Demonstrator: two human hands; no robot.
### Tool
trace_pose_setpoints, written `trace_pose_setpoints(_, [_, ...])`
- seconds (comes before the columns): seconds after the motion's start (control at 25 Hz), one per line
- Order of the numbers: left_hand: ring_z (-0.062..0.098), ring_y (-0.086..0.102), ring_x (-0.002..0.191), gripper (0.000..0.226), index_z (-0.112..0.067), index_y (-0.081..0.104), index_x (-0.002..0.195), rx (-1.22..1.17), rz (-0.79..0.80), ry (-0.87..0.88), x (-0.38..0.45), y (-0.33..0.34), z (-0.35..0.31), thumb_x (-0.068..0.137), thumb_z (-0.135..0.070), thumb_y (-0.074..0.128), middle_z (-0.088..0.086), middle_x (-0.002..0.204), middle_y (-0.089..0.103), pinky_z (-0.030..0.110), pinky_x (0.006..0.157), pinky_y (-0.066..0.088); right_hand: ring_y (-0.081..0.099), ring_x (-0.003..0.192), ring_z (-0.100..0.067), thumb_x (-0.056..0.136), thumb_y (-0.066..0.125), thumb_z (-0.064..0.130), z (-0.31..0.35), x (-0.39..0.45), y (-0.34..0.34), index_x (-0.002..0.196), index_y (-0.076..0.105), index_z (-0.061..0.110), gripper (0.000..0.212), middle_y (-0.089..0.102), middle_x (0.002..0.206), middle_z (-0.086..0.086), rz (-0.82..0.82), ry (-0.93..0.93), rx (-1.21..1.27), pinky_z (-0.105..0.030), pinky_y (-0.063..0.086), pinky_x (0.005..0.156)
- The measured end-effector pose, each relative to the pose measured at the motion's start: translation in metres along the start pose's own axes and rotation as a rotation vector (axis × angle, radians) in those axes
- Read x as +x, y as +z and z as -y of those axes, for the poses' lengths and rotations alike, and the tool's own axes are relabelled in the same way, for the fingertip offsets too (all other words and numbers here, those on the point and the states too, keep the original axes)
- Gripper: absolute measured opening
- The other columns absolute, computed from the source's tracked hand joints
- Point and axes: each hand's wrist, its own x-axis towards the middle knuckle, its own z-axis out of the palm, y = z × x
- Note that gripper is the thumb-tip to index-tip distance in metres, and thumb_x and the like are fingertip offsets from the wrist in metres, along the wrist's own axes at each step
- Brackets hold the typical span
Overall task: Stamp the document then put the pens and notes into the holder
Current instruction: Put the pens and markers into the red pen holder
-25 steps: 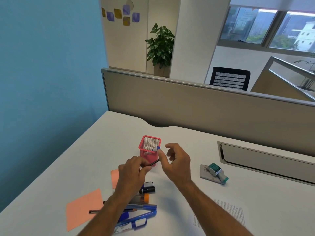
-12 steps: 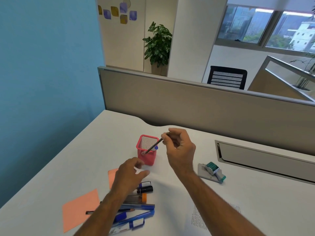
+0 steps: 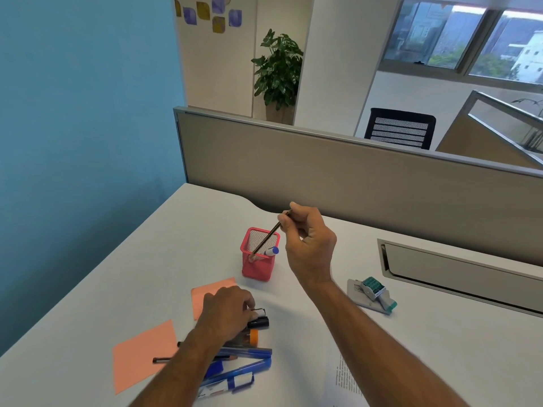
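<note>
A pink mesh holder stands mid-desk with a blue-capped marker leaning inside it. My right hand pinches the top of a dark pencil whose lower end is inside the holder. My left hand rests over a pile of pens, its fingers closed around a black-capped marker. Two orange notes lie flat to the left. A green stamp sits on its pad at the right. The printed document lies at the lower edge.
A grey partition runs behind the desk and a blue wall stands on the left. A recessed cable tray lies at the right rear. A thin black pen lies across the near note.
My right hand took the pencil from my left hand, lifted it and lowered its tip into the holder. My left hand moved back down onto the pile of pens.
</note>
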Motion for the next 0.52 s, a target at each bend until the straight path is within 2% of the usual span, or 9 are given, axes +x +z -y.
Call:
trace_pose_setpoints(0.32, [0.014,0.061,0.093,0.029,-0.031,0.068,0.107,0.066,0.016,0.009,0.003,0.004,-0.001,0.086,-0.051,0.063,-0.007,0.109,0.069,0.032,0.094,0.039,0.067,0.086,-0.008,0.085,0.068,0.006,0.003,0.003,-0.001,0.104,0.065,0.003,0.02,0.069,0.094,0.0,-0.037,-0.09,-0.037,-0.016,0.054,0.079])
trace_pose_setpoints(0.4, [0.014,0.061,0.092,0.025,-0.031,0.066,0.106,0.068,-0.003,0.007,0.002,0.004,-0.002,0.087,-0.048,0.063,-0.007,0.108,0.069,0.032,0.094,0.039,0.067,0.087,-0.007,0.087,0.066,0.009,-0.001,0.001,0.002,0.106,0.064,0.006,0.02,0.07,0.096,0.0,0.04,-0.1,-0.069,-0.017,0.055,0.079])
trace_pose_setpoints(0.52, [0.014,0.06,0.093,0.02,-0.032,0.061,0.105,0.057,-0.052,0.012,0.0,0.001,-0.004,0.09,-0.045,0.061,-0.007,0.108,0.068,0.034,0.095,0.04,0.068,0.089,-0.013,0.089,0.064,0.021,-0.014,-0.011,0.007,0.109,0.065,0.008,0.024,0.072,0.099,-0.005,0.187,-0.119,-0.17,-0.026,0.058,0.078])
